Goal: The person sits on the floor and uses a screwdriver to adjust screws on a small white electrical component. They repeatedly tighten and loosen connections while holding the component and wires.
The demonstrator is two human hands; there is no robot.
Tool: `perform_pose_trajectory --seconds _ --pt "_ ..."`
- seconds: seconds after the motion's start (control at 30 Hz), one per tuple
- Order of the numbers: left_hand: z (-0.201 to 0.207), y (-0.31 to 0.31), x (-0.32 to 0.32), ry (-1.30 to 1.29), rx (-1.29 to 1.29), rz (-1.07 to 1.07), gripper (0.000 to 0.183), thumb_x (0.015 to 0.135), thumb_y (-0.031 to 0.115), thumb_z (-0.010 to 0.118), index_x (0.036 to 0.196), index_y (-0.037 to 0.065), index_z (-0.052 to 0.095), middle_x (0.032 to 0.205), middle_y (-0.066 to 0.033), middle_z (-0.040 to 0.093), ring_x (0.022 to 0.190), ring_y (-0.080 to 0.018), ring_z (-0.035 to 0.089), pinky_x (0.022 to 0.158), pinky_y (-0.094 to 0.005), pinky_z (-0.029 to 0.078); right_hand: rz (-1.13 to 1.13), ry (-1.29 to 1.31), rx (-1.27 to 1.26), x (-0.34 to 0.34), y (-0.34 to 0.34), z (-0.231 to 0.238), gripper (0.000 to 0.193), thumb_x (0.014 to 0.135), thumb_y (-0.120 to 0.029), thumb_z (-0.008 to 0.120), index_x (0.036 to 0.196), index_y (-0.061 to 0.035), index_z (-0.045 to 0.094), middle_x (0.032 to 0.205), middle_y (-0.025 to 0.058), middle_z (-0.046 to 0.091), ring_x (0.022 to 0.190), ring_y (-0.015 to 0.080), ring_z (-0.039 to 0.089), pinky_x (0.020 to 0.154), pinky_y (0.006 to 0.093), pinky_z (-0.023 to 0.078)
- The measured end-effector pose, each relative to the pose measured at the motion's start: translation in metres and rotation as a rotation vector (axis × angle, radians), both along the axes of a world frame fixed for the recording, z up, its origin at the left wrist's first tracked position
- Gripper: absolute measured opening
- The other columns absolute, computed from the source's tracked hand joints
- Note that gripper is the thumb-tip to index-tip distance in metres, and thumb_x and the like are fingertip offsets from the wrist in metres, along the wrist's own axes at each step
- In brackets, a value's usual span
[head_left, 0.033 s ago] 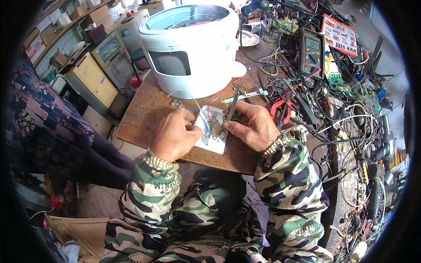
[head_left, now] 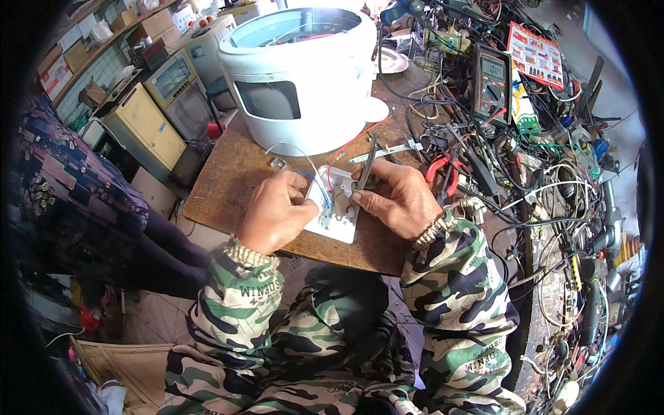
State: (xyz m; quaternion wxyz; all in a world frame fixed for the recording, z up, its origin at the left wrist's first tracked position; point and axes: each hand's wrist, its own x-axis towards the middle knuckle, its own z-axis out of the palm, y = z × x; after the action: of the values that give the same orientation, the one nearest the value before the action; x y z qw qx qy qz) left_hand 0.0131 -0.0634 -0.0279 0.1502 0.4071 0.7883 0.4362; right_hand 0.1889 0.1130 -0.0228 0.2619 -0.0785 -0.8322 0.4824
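Note:
On the wooden table's near edge lies a white plastic panel (head_left: 342,230) with small fittings on it. A blue wire (head_left: 326,198), a pale wire and a red wire (head_left: 329,169) run to those fittings. My left hand (head_left: 278,211) is closed in a pinch at the panel's left side, close to the blue wire. Its fingertips hide whatever they grip. In my right hand (head_left: 401,197) is a slim dark metal tool like tweezers (head_left: 370,159), pointing upward over the panel's right side. Behind both hands stands a round white appliance housing (head_left: 304,128) with a rectangular opening.
A small metal piece (head_left: 277,163) and a clear, slim plastic strip (head_left: 387,152) lie on the table (head_left: 221,183). Red-handled pliers (head_left: 443,173), a multimeter (head_left: 492,83) and tangled cables crowd the right. At left, a person in patterned clothing (head_left: 83,159) stands beside the table.
My left hand and the wires next to it have shifted very slightly. My right hand and its tool look unchanged.

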Motion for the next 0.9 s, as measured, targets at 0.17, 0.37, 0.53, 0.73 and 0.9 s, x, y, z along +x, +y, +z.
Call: perform_pose_trajectory --seconds 0.17,0.37,0.53,0.73,0.9 --pt "0.001 -0.003 -0.004 -0.527 0.122 -0.225 0.031 0.088 0.003 0.065 0.117 -0.009 0.064 0.096 -0.0111 0.072 0.080 -0.0137 0.068 0.069 -0.0270 0.054 -0.021 -0.034 0.006 0.003 0.001 0.002 0.031 0.089 -0.014 0.076 0.115 0.0017 0.069 0.094 0.0267 0.072 0.092 0.0418 0.072 0.080 0.0442 0.054" --pt "0.006 -0.005 0.007 -0.762 0.227 -0.259 0.038 0.090 0.002 0.058 0.127 -0.005 0.058 0.104 -0.0078 0.070 0.086 -0.0120 0.068 0.071 -0.0247 0.054 0.035 0.083 -0.118 0.002 0.001 -0.008 0.028 0.089 -0.010 0.077 0.113 0.0015 0.069 0.092 0.0199 0.070 0.090 0.0311 0.072 0.080 0.0408 0.054" --pt "0.007 0.000 0.017 -0.931 0.343 -0.212 0.046 0.088 0.000 0.054 0.134 -0.005 0.053 0.111 -0.0100 0.068 0.095 -0.0191 0.071 0.082 -0.0326 0.060 0.075 0.153 -0.194 0.003 -0.003 -0.004 0.027 0.091 -0.001 0.075 0.116 0.0042 0.067 0.101 0.0129 0.067 0.094 0.0196 0.070 0.083 0.0337 0.056" --pt "0.004 -0.001 0.014 -0.959 0.338 -0.208 0.053 0.087 -0.002 0.050 0.140 -0.006 0.049 0.123 -0.0138 0.066 0.110 -0.0234 0.069 0.097 -0.0397 0.058 0.083 0.179 -0.099 0.003 -0.005 0.001 0.027 0.092 0.000 0.073 0.118 0.0053 0.066 0.102 0.0120 0.065 0.097 0.0186 0.071 0.083 0.0326 0.058" --pt "-0.001 0.000 0.011 -0.974 0.332 -0.201 0.054 0.087 -0.001 0.048 0.141 -0.006 0.051 0.125 -0.0137 0.066 0.112 -0.0243 0.069 0.100 -0.0426 0.057 0.088 0.157 -0.102 0.004 -0.004 0.001 0.028 0.092 -0.001 0.073 0.119 0.0046 0.066 0.102 0.0122 0.065 0.096 0.0198 0.071 0.083 0.0330 0.058"
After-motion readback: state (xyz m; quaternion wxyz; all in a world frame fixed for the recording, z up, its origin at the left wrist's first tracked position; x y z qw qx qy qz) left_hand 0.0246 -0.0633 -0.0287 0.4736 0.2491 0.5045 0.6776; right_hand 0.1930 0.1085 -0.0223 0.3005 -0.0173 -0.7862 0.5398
